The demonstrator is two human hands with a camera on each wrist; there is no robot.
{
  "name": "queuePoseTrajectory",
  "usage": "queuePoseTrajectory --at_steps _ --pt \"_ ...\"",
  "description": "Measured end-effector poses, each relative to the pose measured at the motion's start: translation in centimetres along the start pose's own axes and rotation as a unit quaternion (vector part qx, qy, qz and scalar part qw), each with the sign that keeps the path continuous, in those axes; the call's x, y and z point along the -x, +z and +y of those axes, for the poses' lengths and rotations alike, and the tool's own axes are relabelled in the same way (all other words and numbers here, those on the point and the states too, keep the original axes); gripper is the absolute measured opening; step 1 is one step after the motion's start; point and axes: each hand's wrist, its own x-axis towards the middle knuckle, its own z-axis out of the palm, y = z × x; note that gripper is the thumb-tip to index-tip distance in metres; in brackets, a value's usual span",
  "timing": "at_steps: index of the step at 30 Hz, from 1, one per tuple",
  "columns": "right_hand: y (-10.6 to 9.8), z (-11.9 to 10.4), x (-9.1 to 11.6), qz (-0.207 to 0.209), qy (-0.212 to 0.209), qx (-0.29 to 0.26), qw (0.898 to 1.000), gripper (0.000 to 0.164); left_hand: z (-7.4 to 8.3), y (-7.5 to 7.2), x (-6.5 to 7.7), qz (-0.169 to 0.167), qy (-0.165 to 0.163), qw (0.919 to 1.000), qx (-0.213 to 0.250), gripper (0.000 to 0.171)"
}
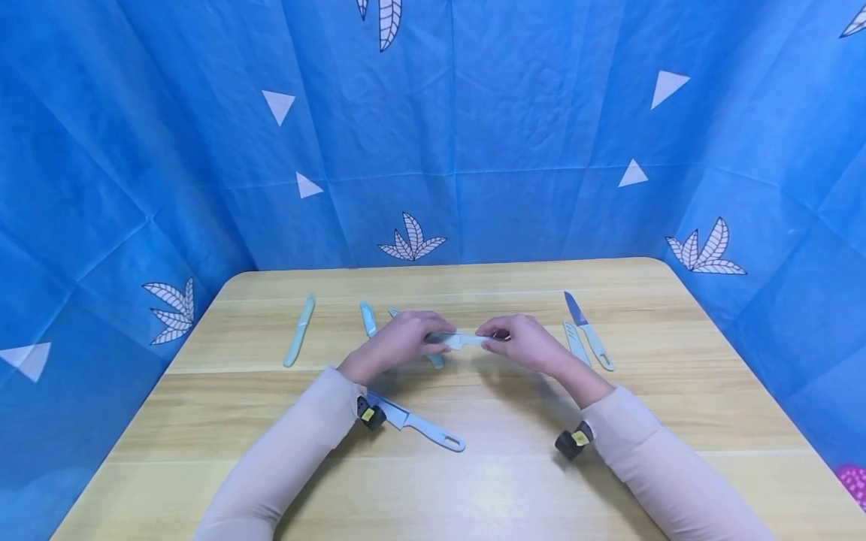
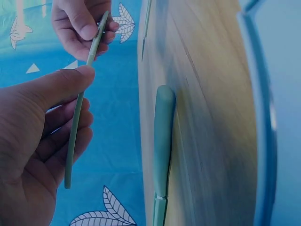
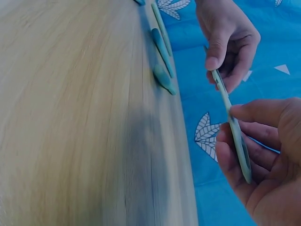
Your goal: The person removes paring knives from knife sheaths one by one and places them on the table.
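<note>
Both hands hold a small pale-green knife (image 1: 471, 340) level above the middle of the table. My left hand (image 1: 406, 336) pinches its blade end between thumb and fingers, and I cannot tell whether a sheath covers the blade there. At the other end, my right hand (image 1: 526, 342) grips the handle, thumb on one side and fingers curled behind. Seen edge-on in the right wrist view, the knife (image 3: 240, 141) runs straight from one hand to the other. Beneath the left forearm lies a larger light-blue knife (image 1: 436, 433), its blade end partly hidden by the wrist.
A green knife (image 1: 300, 330) lies at the left of the wooden table (image 1: 514, 481). A blue one (image 1: 368, 318) and a green one (image 1: 435, 361) lie partly behind the left hand. At right, a dark-bladed knife (image 1: 597, 347) rests beside a slotted sheath (image 1: 575, 343). Blue curtain (image 1: 507, 210) surrounds the back.
</note>
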Motion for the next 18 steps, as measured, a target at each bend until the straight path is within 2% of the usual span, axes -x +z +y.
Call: queuePoseTrajectory --at_steps 11,18 --pt "-0.1 0.0 0.1 -0.032 -0.025 -0.016 0.999 0.014 0.2 0.3 0.8 0.003 0.028 0.9995 0.013 0.033" --pt "0.2 0.0 0.0 -0.051 -0.039 -0.020 0.998 0.018 0.5 0.4 1.1 0.012 0.031 0.9993 0.016 0.030"
